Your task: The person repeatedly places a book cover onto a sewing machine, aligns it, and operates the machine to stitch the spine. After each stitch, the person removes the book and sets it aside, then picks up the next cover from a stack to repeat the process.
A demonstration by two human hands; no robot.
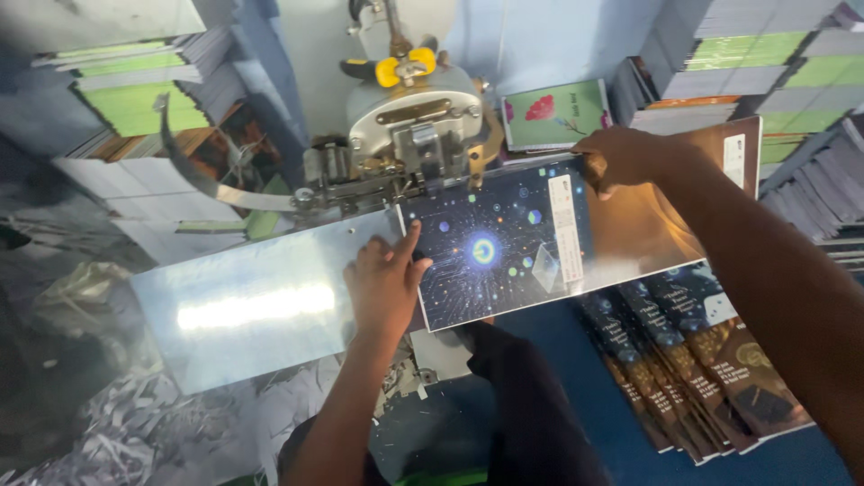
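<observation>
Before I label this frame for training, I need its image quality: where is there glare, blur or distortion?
Head view: a bright glare patch sits on the metal plate, and a softer sheen on the glossy book cover held by the right hand; the left hand is sharp; the stacked books at the edges look soft and bent by the wide lens.

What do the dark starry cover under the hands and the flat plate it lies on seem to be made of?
The cover looks like glossy coated card or paper: it shows sheen and a thin, slightly bowed edge. The plate looks like bare polished metal, with a bright streak of reflected light. The left hand presses the cover; the right hand grips its far edge.
</observation>
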